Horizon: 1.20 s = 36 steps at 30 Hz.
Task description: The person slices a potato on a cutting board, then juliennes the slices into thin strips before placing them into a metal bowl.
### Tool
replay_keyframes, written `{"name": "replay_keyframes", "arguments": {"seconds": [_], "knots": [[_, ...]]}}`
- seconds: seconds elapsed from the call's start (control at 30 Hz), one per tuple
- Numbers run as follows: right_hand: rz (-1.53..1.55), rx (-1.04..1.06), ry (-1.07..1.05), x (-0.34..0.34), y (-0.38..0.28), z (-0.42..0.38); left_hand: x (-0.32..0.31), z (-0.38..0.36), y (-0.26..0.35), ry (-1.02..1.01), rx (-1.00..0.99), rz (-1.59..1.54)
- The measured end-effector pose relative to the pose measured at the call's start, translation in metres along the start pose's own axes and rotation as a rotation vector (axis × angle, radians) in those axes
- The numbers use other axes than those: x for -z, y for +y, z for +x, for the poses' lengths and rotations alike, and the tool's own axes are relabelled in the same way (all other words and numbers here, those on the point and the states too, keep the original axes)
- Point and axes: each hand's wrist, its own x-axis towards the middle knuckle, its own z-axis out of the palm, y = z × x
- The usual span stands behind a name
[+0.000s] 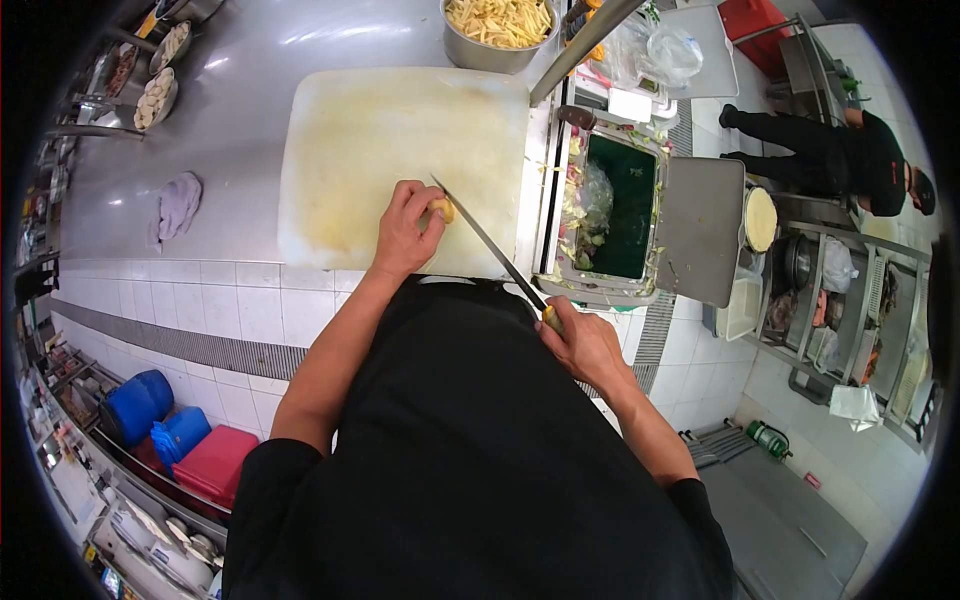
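Over the near part of a worn white cutting board (400,120), my left hand (403,235) pinches a small yellow potato piece (443,210) between thumb and fingers. My right hand (585,345) is closed around the yellowish handle of a long kitchen knife (492,246), just off the board's near right corner. The blade slants up and left across the board, its tip beside the potato piece and the left fingertips. Beyond the board stands a metal pot (490,52) heaped with cut potato strips (500,18).
Right of the board is an open waste bin (615,205) with scraps around it, beside a grey lid (703,230). A purple cloth (178,208) lies on the steel counter at left, near bowls of pale slices (155,98). Another person (850,160) stands at far right.
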Motion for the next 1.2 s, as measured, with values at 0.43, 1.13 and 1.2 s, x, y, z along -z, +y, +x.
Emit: {"name": "replay_keyframes", "arguments": {"seconds": [0.43,1.13,1.2], "knots": [[-0.047,0.071,-0.056,0.016,-0.024,0.041,-0.002,-0.003,-0.008,-0.007,-0.033,0.039],[-0.028,0.195,0.109,0.003,-0.047,0.088,-0.002,-0.001,-0.008,0.006,-0.061,0.062],[-0.022,0.158,0.024,0.018,-0.042,0.064,-0.004,-0.003,-0.01,0.01,-0.07,0.078]]}}
